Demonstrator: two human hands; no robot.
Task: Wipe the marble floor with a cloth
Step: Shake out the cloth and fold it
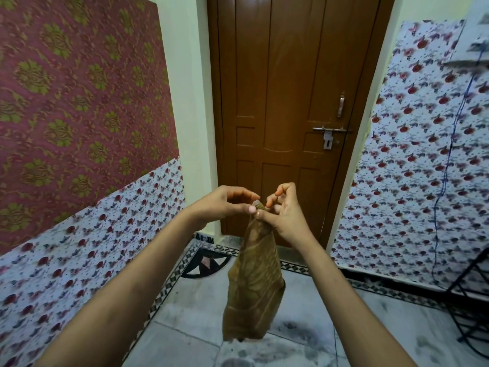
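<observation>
Cloth, olive-brown with a faint paler pattern, hanging in the air from its top corner, pinched there between both hands. Left hand to the left of the corner, thumb and fingertips closed on the bunched tip. Right hand to the right and touching the same tip, thumb and forefinger gripping it, remaining fingers curled above. Both forearms reaching in from the bottom edge, meeting at the corner. Lower hem of the cloth dangling clear above the marble floor, not touching it. Grey-white slabs below, marked with dark smudges and footprint-like stains, bordered by a black-and-white patterned strip along the walls. Closed brown wooden door straight ahead, behind the hands, with a metal latch on its right side. Floral wallpaper on either side, maroon-and-green paper above it on the left. Blue cord hanging down the right wall; black wire rack at the right edge, contents out of view.
</observation>
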